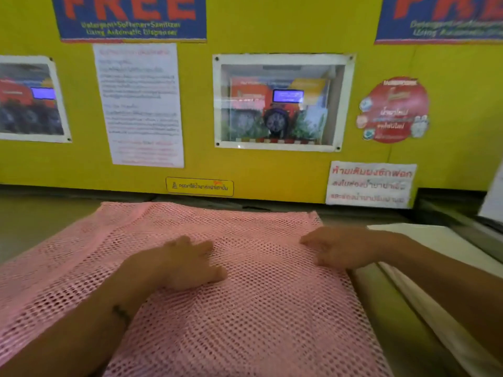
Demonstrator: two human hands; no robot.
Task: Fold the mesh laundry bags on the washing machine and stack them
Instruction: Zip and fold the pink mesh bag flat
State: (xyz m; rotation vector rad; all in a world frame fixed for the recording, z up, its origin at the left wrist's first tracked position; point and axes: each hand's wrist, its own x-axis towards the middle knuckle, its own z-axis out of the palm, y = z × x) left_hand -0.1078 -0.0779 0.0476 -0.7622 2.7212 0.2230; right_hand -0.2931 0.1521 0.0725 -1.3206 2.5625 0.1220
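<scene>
The pink mesh bag point(245, 308) lies flat, its long side running left to right. Both hands, left hand point(187, 263) and right hand point(340, 247), press on it with loose fingers. Its near edge is cut off.

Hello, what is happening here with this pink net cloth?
A person is working on a pink mesh laundry bag spread flat over the top of a washing machine, in front of a yellow wall. The left hand and the right hand both rest on the mesh with fingers spread, as if smoothing it. No fold is visible yet, and no stack of folded bags is in view.
</scene>
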